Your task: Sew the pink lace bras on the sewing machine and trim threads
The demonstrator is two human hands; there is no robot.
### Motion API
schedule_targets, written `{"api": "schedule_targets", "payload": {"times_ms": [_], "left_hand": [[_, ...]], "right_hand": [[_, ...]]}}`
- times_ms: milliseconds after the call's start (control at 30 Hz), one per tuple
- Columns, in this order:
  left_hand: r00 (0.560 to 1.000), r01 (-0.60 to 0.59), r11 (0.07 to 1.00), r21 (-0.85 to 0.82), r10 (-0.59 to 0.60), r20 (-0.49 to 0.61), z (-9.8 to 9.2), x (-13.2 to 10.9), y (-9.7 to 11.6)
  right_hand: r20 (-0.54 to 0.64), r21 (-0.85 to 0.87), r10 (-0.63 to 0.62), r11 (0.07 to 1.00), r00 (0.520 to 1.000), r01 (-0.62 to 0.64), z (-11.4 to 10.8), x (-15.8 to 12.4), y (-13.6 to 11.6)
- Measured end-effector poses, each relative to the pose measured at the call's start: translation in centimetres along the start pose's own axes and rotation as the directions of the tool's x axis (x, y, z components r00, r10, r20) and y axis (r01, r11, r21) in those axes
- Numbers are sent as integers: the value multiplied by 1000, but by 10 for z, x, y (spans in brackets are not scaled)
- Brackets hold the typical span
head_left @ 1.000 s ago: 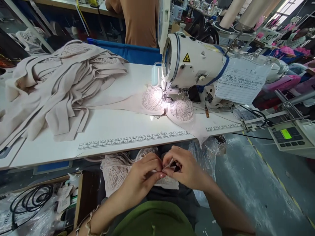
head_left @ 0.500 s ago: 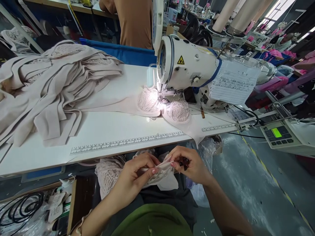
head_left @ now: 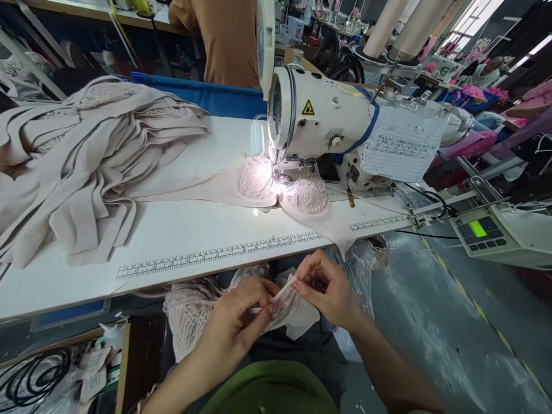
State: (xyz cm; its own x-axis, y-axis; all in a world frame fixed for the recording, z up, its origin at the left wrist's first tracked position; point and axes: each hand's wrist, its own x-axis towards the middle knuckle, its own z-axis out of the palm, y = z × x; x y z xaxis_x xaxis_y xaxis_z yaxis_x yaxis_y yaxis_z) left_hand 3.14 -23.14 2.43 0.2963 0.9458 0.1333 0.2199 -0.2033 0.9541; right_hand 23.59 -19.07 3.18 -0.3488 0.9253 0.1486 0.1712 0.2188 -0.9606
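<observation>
Over my lap, my left hand [head_left: 244,310] pinches the edge of a pale pink lace bra piece [head_left: 302,316]. My right hand [head_left: 325,287] grips the same edge a little to the right, with the strip stretched between both hands. Something small and dark is tucked in the right palm; I cannot make out what it is. More lace fabric [head_left: 187,310] hangs over my lap to the left. On the table, another lace bra [head_left: 308,196] lies under the lit needle of the white sewing machine [head_left: 319,115].
A large pile of beige bra pieces [head_left: 103,155] covers the table's left side. A printed ruler [head_left: 215,253] runs along the front edge. A control box [head_left: 483,233] stands at right, an open drawer [head_left: 123,368] at lower left. A person in brown [head_left: 228,40] is beyond the table.
Both hands have shifted slightly and tilted the held fabric edge more steeply. The right fingers have closed further over the dark item. The view has turned a little to the right.
</observation>
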Motion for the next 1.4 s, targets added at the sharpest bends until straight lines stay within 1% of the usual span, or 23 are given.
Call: {"api": "schedule_targets", "payload": {"times_ms": [67, 167, 233, 333, 400, 467, 533, 567, 633, 700, 767, 900, 1000, 1200, 1300, 1400], "left_hand": [[1000, 31, 999, -33, -31, -3, 3, 0, 0], [995, 86, 988, -132, -91, -31, 8, 1, -3], [991, 124, 985, -120, -129, -37, 12, 3, -4], [982, 183, 982, -52, -185, -31, 17, 6, -6], [973, 221, 973, -70, -225, -56, 19, 8, -6], [958, 268, 956, -121, -278, -76, 19, 9, -6], [942, 315, 930, -188, -330, -56, 19, 10, -5], [935, 337, 914, -226, -353, -31, 18, 10, -5], [923, 372, 879, -298, -384, 21, 17, 11, -4], [917, 389, 855, -343, -395, 58, 16, 12, -4], [919, 389, 852, -351, -388, 77, 15, 13, -5], [928, 372, 868, -328, -359, 104, 14, 14, -8], [926, 376, 871, -316, -357, 119, 15, 13, -11], [927, 374, 879, -295, -361, 99, 15, 10, -10], [934, 356, 894, -273, -346, 84, 16, 11, -9], [939, 345, 904, -251, -331, 96, 17, 13, -8]], "right_hand": [[2, 10, 27, 1000, 1000, -27, 2, -1, -2], [20, 0, 33, 999, 999, -33, 5, -3, -5], [50, -20, 36, 999, 998, -35, 8, -4, -6], [110, -40, 35, 999, 993, -30, 8, -5, -4], [110, -75, 15, 997, 994, -7, 7, -5, -1], [70, -113, -7, 994, 998, 15, 4, -5, 3], [50, -121, 0, 993, 999, 6, 0, -4, 6], [63, -118, 13, 993, 998, -6, -2, -3, 7], [144, -121, 55, 992, 988, -37, -6, -2, 8], [232, -148, 90, 987, 969, -56, -8, 0, 7], [295, -144, 125, 986, 947, -85, -7, 2, 7], [356, -12, 168, 984, 919, -176, -2, 4, 9], [343, 54, 176, 977, 923, -207, 2, 4, 13], [257, 65, 163, 980, 952, -186, 7, 0, 16], [212, 105, 153, 978, 965, -178, 10, -3, 20], [210, 133, 143, 976, 967, -173, 9, -5, 24]]}}
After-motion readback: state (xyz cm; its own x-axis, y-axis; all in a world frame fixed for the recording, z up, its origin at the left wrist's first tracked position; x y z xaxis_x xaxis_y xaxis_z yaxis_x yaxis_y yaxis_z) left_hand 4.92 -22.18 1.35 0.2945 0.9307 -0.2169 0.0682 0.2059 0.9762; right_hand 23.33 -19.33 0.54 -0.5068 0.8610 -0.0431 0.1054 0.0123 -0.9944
